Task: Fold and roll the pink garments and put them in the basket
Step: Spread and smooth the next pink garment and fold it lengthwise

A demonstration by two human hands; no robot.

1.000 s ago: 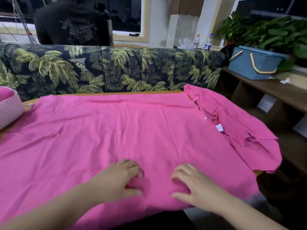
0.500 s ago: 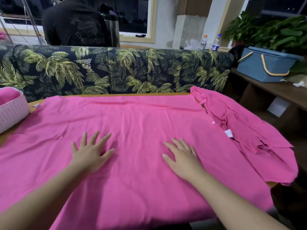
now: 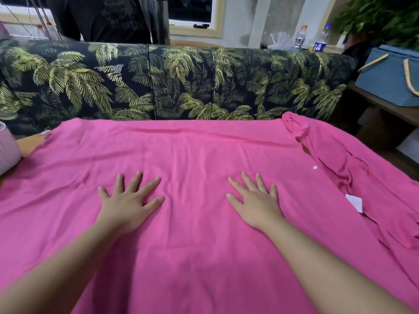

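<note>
Pink garment point(image 3: 204, 223) lies spread across the table under both my palms, its collar and white label off beyond my right hand point(image 3: 256, 205). My left hand point(image 3: 129, 205) and right both press flat, fingers splayed, gripping nothing. I'd sweep outward from between them to push the creases toward the edges, before folding toward the basket point(image 3: 6, 150) past my left.

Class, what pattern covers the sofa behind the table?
The sofa has yellow-green palm leaves on a dark ground, seen in the head view.
</note>
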